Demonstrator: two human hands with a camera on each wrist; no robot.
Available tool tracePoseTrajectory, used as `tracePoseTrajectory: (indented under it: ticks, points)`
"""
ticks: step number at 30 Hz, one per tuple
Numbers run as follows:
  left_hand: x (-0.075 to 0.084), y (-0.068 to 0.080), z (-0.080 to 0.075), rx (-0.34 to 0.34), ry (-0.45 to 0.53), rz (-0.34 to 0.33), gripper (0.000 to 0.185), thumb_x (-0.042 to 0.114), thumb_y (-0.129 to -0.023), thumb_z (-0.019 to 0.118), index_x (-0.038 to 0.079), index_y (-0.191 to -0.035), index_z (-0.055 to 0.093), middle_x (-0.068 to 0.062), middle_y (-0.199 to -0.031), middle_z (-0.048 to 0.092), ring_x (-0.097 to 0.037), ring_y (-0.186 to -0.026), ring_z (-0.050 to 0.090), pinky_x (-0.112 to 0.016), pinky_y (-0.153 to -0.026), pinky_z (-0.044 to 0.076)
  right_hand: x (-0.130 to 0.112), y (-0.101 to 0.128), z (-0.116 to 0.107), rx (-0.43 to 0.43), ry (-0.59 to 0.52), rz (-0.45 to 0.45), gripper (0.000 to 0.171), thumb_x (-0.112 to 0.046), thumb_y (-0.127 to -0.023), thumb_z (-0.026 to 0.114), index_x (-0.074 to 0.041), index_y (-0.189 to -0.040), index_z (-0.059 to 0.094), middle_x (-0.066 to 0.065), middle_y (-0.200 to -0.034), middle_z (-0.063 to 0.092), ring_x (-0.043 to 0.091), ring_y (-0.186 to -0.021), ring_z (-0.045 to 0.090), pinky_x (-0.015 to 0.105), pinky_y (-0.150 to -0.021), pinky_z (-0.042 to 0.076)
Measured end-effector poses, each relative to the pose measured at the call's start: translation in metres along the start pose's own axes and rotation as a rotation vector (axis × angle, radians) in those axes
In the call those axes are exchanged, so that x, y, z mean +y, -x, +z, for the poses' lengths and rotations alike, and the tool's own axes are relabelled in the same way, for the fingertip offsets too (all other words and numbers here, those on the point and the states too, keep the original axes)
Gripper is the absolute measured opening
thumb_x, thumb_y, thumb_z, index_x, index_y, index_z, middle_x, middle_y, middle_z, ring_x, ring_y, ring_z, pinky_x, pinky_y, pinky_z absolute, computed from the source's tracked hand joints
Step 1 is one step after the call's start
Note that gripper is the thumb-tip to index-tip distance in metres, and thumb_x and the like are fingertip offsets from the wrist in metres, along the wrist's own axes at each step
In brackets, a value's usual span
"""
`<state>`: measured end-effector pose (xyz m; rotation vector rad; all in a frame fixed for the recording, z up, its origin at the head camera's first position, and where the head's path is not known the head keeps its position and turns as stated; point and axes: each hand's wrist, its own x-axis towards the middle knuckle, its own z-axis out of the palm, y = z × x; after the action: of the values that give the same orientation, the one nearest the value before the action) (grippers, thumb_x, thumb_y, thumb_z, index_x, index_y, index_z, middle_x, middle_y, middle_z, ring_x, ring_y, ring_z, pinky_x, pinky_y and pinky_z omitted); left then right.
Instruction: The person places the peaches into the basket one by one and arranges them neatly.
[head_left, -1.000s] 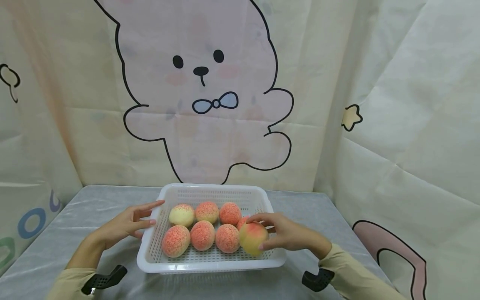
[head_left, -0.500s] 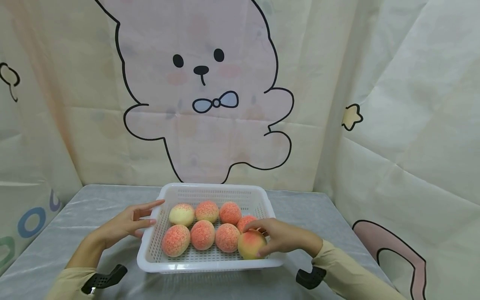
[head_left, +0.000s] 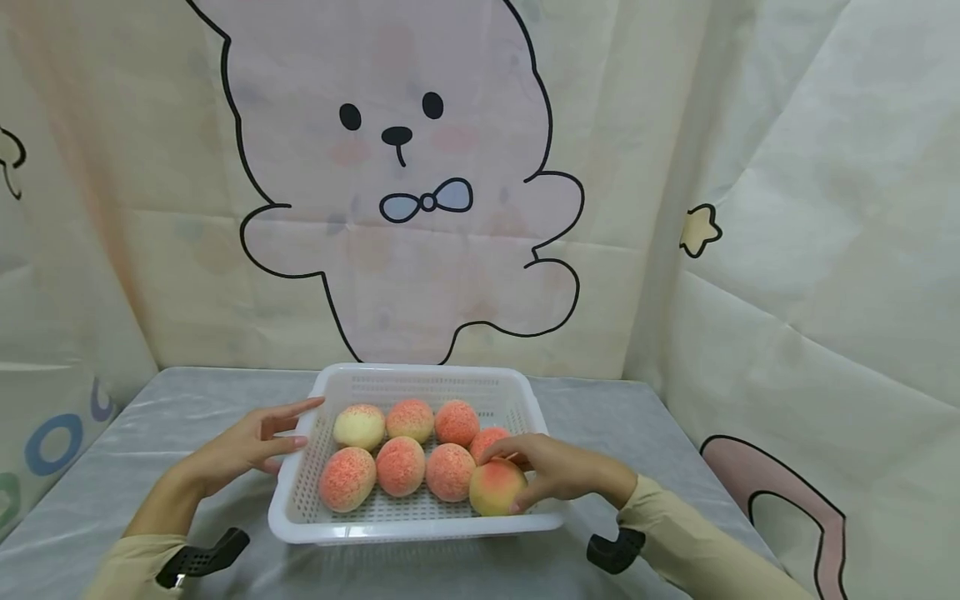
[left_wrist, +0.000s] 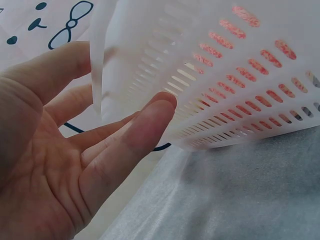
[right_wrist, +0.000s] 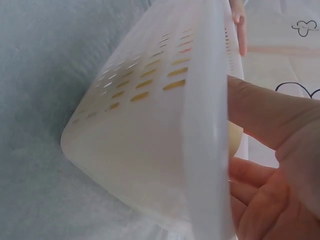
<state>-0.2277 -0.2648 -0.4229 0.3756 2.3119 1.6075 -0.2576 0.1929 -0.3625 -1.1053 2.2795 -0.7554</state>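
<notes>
A white slotted basket (head_left: pixel 405 530) stands on the grey table with several pink-and-yellow peaches (head_left: pixel 401 465) in two rows. My right hand (head_left: pixel 525 475) grips one more peach (head_left: pixel 489 493) at the basket's front right corner, low inside the wall. In the right wrist view the basket wall (right_wrist: pixel 150 140) fills the frame, with my right hand (right_wrist: pixel 270 170) just behind its rim. My left hand (head_left: pixel 298 423) is open, its straight fingers against the basket's left wall. The left wrist view shows those fingers (left_wrist: pixel 135 135) touching the slotted wall (left_wrist: pixel 225 75).
A grey cloth covers the table (head_left: pixel 142 467). A cream curtain with a large rabbit drawing (head_left: pixel 397 167) closes off the back, and more curtain hangs on both sides. Black wrist mounts (head_left: pixel 201 557) (head_left: pixel 615 550) sit near the front edge.
My right hand has moved the peach down and a little left, from above the rim into the basket's front right corner. The left hand has stayed at the left wall.
</notes>
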Motion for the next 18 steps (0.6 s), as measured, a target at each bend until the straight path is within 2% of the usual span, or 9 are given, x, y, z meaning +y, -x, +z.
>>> tracePoseTrajectory:
  ticks: [9, 14, 18]
  points:
    - [0.0012, -0.0003, 0.0005, -0.001, -0.002, 0.014, 0.069, 0.026, -0.102, 0.059, 0.015, -0.161, 0.026, -0.032, -0.162, 0.025, -0.045, -0.138, 0.046, -0.047, -0.086, 0.059, -0.0023, -0.0012, 0.0023, 0.004, 0.123, 0.047, 0.060, -0.007, -0.075, 0.087, -0.018, -0.129, 0.063, -0.005, -0.132, 0.064, 0.006, -0.111, 0.055, 0.032, -0.092, 0.050]
    - [0.0021, -0.0008, 0.0003, 0.001, 0.009, 0.013, 0.070, 0.025, -0.101, 0.060, 0.016, -0.162, 0.026, -0.032, -0.162, 0.025, -0.044, -0.137, 0.049, -0.046, -0.085, 0.059, -0.0041, -0.0036, 0.0067, 0.008, 0.201, 0.029, 0.055, -0.003, -0.074, 0.084, -0.015, -0.125, 0.065, -0.002, -0.124, 0.062, 0.006, -0.101, 0.051, 0.030, -0.087, 0.052]
    - [0.0021, -0.0001, -0.0008, 0.001, 0.012, 0.004, 0.070, 0.025, -0.102, 0.060, 0.016, -0.162, 0.025, -0.032, -0.162, 0.025, -0.040, -0.135, 0.051, -0.044, -0.085, 0.059, -0.0041, -0.0078, 0.0092, 0.028, 0.276, 0.033, 0.057, -0.003, -0.072, 0.086, -0.015, -0.125, 0.068, -0.004, -0.117, 0.063, 0.004, -0.095, 0.050, 0.024, -0.082, 0.050]
